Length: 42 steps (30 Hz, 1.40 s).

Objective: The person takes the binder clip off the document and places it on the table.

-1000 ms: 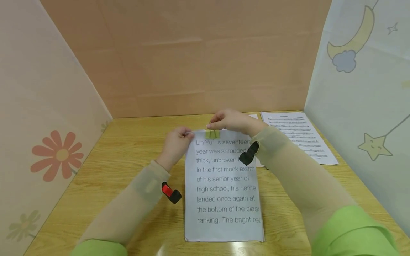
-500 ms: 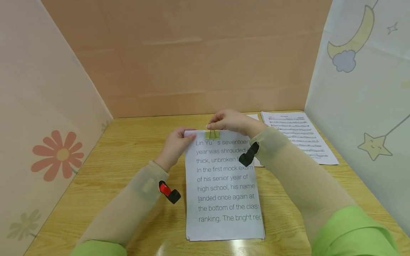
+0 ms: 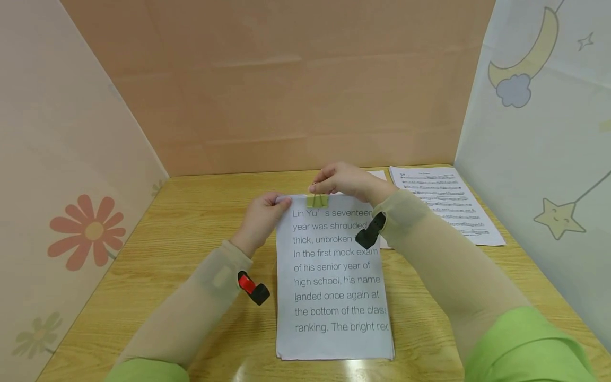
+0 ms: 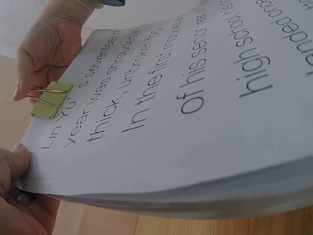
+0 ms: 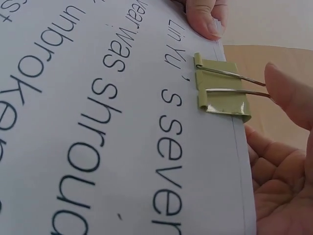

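Note:
A stack of printed paper sheets (image 3: 334, 302), in large English text, stands tilted up before me with its lower edge near the table's front. A yellow-green binder clip (image 3: 317, 201) sits across the middle of its top edge. My left hand (image 3: 258, 220) holds the stack's upper left corner, thumb on the front and fingers behind. My right hand (image 3: 350, 182) pinches the clip's wire handles; in the right wrist view the thumb (image 5: 288, 95) presses their ends, and other fingers lie behind the paper. The clip's body (image 5: 222, 88) grips the page edge there.
Sheets of music (image 3: 444, 204) lie at the table's back right, with another white sheet (image 3: 382, 175) partly hidden behind my right arm. Upright printed panels (image 3: 534, 159) flank the wooden table (image 3: 191, 223), and a brown panel (image 3: 305, 106) closes the back.
My left thumb has shifted onto the front of the stack's upper left corner, where a sheet edge stood out before. The stack's lower left corner moved slightly. My right hand stays at the clip.

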{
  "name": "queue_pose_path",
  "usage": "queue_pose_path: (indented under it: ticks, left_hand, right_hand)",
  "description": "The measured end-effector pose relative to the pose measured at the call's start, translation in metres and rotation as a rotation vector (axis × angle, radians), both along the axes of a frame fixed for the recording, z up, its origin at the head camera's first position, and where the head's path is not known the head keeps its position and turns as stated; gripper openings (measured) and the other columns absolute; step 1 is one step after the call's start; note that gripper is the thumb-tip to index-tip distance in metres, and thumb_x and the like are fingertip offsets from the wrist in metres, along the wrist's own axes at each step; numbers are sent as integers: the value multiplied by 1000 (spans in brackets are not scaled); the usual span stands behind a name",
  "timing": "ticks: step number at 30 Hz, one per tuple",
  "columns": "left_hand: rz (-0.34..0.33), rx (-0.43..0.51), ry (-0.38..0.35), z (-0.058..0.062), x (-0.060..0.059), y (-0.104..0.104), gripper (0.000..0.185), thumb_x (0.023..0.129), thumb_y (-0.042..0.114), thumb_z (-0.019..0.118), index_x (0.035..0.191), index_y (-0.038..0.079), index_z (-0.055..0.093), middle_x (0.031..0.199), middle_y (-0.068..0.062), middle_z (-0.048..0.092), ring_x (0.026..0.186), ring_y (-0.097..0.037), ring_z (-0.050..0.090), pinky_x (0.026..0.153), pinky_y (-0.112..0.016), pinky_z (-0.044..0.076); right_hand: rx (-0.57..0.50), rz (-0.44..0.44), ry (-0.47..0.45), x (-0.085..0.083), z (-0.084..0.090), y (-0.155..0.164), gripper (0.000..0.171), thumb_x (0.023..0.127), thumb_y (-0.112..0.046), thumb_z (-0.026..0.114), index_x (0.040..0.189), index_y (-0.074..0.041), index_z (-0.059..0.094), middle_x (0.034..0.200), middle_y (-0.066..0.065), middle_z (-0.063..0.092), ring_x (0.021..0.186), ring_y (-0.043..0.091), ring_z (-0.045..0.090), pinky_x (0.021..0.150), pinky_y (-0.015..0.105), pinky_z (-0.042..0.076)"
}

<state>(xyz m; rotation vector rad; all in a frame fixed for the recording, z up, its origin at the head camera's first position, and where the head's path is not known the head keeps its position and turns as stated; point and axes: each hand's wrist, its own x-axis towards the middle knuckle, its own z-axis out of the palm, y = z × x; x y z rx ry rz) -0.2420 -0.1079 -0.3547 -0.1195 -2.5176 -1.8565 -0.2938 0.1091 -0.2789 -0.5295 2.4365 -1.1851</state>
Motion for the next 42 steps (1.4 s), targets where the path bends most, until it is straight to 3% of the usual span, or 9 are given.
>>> queue_pose_path:
  ticks: [11, 20, 42]
  left_hand:
    - [47, 15, -11, -1, -1, 3, 22, 96, 26, 61, 95, 7, 71, 91, -9, 68, 81, -22, 62, 69, -32, 52]
    - [83, 15, -7, -2, -1, 6, 21, 95, 24, 62, 94, 6, 72, 90, -9, 68, 82, -22, 61, 68, -31, 52]
    - [83, 48, 9, -4, 0, 7, 20, 95, 21, 62, 95, 4, 73, 89, -10, 70, 77, -20, 63, 65, -29, 52]
  right_hand:
    - [-80, -38, -27, -1, -4, -1, 28, 86, -26, 73, 106, -7, 68, 103, 5, 66, 107, 24, 54, 102, 46, 35]
    - [-101, -39, -21, -1, -5, -1, 24, 87, -24, 72, 104, -7, 69, 101, 5, 66, 103, 24, 55, 100, 44, 36]
    - [-67, -46, 51, -3, -3, 0, 37, 87, -30, 72, 115, -8, 69, 133, 7, 55, 129, 24, 42, 109, 48, 29]
